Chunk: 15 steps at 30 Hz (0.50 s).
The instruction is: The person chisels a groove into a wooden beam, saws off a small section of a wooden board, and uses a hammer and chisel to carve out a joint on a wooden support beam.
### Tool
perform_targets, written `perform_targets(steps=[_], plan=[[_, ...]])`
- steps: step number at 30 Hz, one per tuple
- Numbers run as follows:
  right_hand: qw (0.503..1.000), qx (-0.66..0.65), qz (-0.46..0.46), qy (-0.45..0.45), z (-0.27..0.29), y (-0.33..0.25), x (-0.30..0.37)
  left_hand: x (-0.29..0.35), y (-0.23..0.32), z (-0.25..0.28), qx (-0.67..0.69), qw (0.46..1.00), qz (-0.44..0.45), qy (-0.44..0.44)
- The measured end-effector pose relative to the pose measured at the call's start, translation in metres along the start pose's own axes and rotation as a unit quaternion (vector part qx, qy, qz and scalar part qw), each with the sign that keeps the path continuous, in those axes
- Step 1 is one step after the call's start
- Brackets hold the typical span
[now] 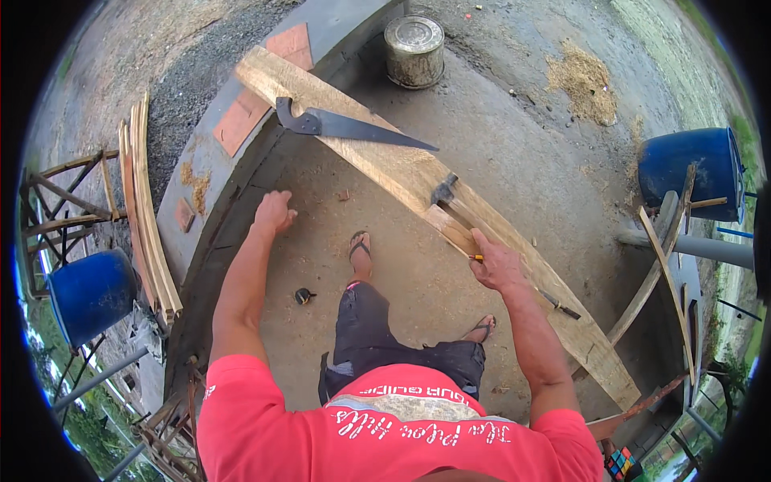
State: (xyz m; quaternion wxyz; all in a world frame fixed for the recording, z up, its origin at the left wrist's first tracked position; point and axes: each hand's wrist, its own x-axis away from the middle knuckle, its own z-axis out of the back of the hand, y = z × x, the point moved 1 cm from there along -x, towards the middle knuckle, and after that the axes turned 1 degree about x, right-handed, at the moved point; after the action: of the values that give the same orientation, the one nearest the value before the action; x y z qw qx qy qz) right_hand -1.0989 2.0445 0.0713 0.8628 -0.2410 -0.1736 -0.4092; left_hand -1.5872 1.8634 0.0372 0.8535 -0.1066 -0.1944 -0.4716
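Observation:
My right hand [499, 263] is closed around a yellow-orange pencil [477, 257], its fingers at the near edge of a long wooden plank [377, 165]. Just ahead of those fingers, a lighter small wood section [451, 228] lies along that edge. A claw hammer [443, 189] rests on the plank; its handle is partly hidden. By my right wrist is a slim dark-handled tool [560, 304], its kind unclear. Farther up the plank lies a handsaw [353, 128] with a dark handle. My left hand [275, 212] hangs above the floor near the low wall, fingers loosely bent and apart, with nothing visible in it.
The plank's far end bears on a low curved concrete wall [186, 165] with reddish tiles [241, 120]. A metal can [414, 52] stands behind. Blue barrels [92, 297] are at both sides; wood strips [148, 217] lean left. A small round black object [303, 296] lies near my feet.

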Motion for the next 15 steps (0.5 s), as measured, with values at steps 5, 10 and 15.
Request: perform_targets(steps=[5,10,15], plan=[[1.000,-0.004,-0.017,-0.002,0.002,-0.075,-0.103,-0.159,0.004,0.033,-0.034,0.990,-0.082,0.108],[0.998,0.020,-0.042,-0.045,0.018,-0.133,-0.190,-0.242,-0.023,0.019,-0.142,0.968,-0.172,0.118],[0.997,0.032,-0.045,-0.050,0.030,-0.149,-0.236,-0.268,-0.044,0.034,-0.077,0.930,-0.334,0.135]])
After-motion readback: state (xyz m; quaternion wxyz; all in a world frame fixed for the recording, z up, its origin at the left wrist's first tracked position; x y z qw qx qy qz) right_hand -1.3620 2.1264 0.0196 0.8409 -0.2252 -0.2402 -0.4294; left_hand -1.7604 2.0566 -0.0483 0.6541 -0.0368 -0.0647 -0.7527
